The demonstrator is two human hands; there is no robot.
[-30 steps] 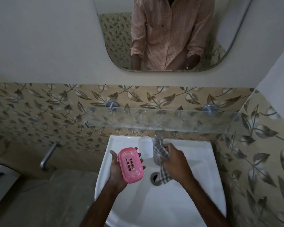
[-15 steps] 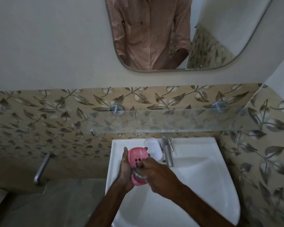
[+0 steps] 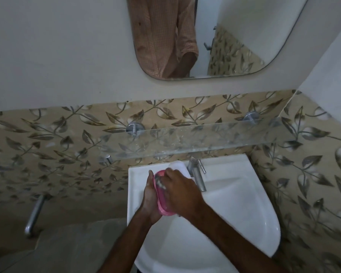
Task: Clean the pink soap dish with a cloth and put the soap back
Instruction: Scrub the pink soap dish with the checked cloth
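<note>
My left hand (image 3: 150, 200) holds the pink soap dish (image 3: 162, 201) on edge over the white sink (image 3: 234, 209). My right hand (image 3: 182, 192) covers most of the dish and presses the checked cloth (image 3: 159, 181) into it; only a small dark bit of cloth shows between the hands. The white soap bar (image 3: 178, 167) lies on the sink's back ledge, just beyond my right fingers and left of the tap (image 3: 197, 174).
A glass shelf (image 3: 205, 138) juts out from the leaf-patterned tiled wall above the sink. A mirror (image 3: 215, 36) hangs higher up. A metal pipe (image 3: 34, 215) sticks out at lower left. The right wall stands close to the sink.
My right hand brought the cloth from the tap to the dish and now rubs further up inside it. The dish turned more on edge. The view has shifted leftward.
</note>
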